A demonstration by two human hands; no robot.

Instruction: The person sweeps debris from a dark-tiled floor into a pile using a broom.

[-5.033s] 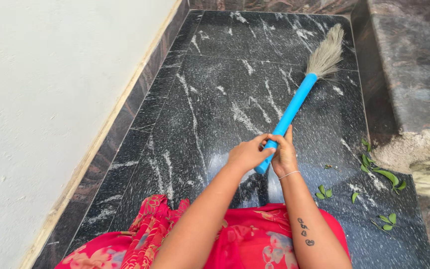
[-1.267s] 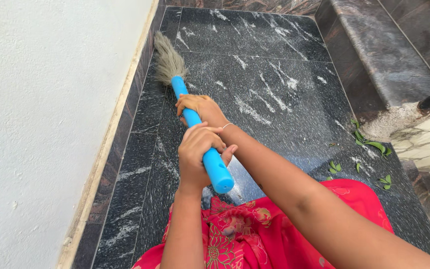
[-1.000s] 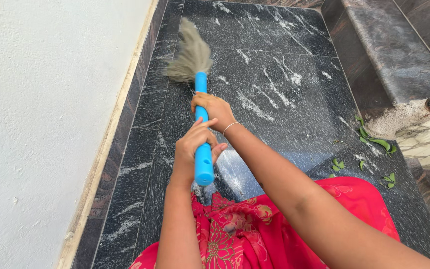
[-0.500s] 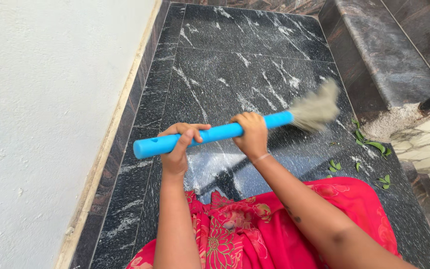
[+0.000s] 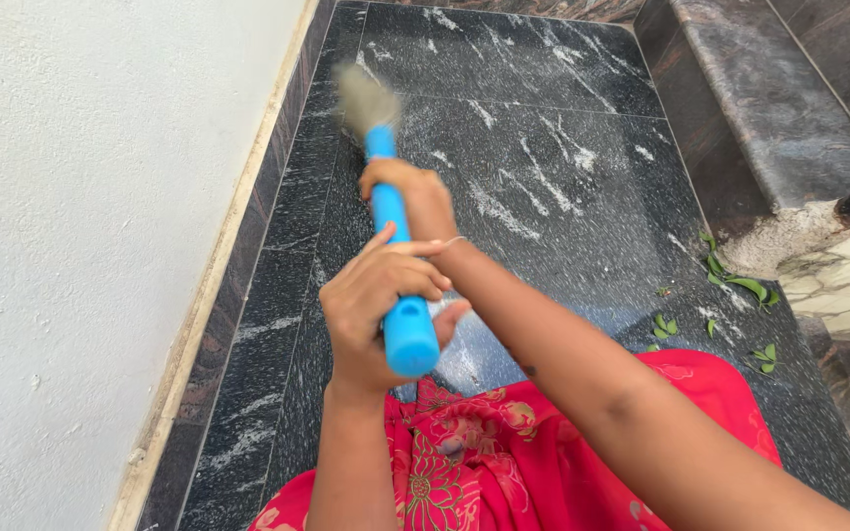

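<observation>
Both hands, left hand (image 5: 376,305) and right hand (image 5: 415,197), clenched on blue broom (image 5: 391,246); bristles at floor's (image 5: 543,147) left edge, leaves (image 5: 740,285) unswept at right edge.

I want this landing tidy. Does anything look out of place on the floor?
Yes: green leaves lie scattered on the dark floor by the step, to the right, away from the broom.

Broom bristles (image 5: 366,98) motion-blurred; red garment (image 5: 504,452) cut off at bottom edge
</observation>
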